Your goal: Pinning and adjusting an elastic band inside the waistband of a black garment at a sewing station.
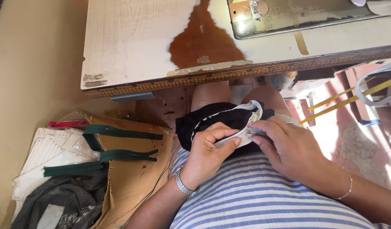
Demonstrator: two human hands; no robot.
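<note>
Both hands work low in the lap below the desk, left hand and right hand fingers pinching the white-edged black fabric bunched just beyond them.

The worktop stands ahead of the person, and the sewing machine bed is sunk into its far right part. Below its near edge, the folded cloth rests on the lap, between both hands. Left of the worktop's near edge, cardboard lies on the floor with zippers on it. Measuring tape hangs right of the worktop's near edge.
</note>
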